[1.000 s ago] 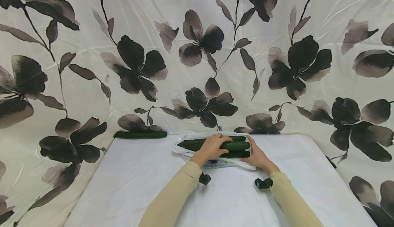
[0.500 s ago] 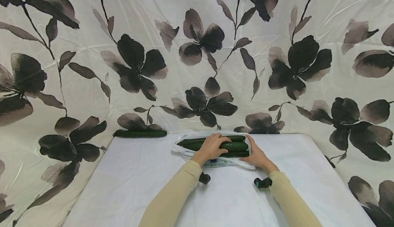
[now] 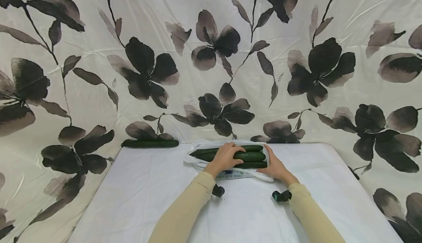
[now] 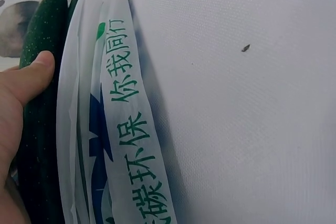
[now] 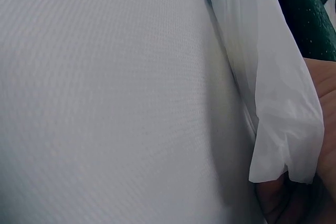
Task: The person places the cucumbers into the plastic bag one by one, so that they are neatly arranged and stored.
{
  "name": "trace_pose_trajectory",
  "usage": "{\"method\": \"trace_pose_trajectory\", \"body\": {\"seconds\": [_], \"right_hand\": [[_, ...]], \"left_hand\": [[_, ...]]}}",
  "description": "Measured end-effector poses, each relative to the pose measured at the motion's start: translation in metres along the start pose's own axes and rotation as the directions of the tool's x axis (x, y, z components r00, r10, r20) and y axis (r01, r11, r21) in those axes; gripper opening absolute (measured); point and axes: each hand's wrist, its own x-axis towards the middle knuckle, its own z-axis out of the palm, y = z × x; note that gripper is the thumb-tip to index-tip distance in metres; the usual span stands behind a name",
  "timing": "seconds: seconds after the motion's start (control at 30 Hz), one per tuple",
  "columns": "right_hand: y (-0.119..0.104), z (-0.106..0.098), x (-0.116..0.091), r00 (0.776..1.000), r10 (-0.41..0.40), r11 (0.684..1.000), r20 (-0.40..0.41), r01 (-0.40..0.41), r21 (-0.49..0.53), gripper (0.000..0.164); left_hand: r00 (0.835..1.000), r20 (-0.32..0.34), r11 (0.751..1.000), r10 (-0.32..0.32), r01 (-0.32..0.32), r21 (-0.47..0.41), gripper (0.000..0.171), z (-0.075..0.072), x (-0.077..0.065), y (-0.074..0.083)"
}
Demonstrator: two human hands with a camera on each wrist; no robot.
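Observation:
Several dark green cucumbers lie side by side in a white plastic bag (image 3: 230, 176) at the table's far edge. My left hand (image 3: 225, 158) reaches over them and grips the middle cucumber (image 3: 252, 157), its thumb on the near side. In the left wrist view the thumb presses a speckled cucumber (image 4: 39, 145) beside the bag's printed side (image 4: 131, 108). At the bag's right end, my right hand (image 3: 276, 168) curves round the opening and holds the plastic, close to the cucumber ends. A bag flap (image 5: 283, 129) hides part of that hand in the right wrist view.
Another cucumber (image 3: 150, 143) lies alone at the table's far left edge, outside the bag. A white cloth covers the table (image 3: 247, 213). Right behind it hangs a flower-patterned curtain (image 3: 211, 70). A small dark speck (image 4: 245, 48) lies on the cloth.
The middle cucumber has shifted slightly left, deeper into the bag, and my left hand has moved a little left along it. My right hand stays nearly still at the bag's end.

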Motion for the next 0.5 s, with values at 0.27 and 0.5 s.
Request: {"method": "trace_pose_trajectory", "body": {"seconds": [0.27, 0.5], "right_hand": [[-0.002, 0.001, 0.0, 1.0, -0.006, 1.0, -0.004, 0.006, -0.004, 0.117], [-0.002, 0.0, -0.001, 1.0, -0.005, 1.0, -0.001, 0.005, -0.015, 0.117]], "left_hand": [[1.0, -0.008, 0.999, -0.029, 0.029, -0.026, 0.042, -0.004, -0.006, -0.008], [0.999, -0.026, 0.998, -0.046, 0.045, -0.049, 0.041, -0.008, -0.014, -0.019]]}}
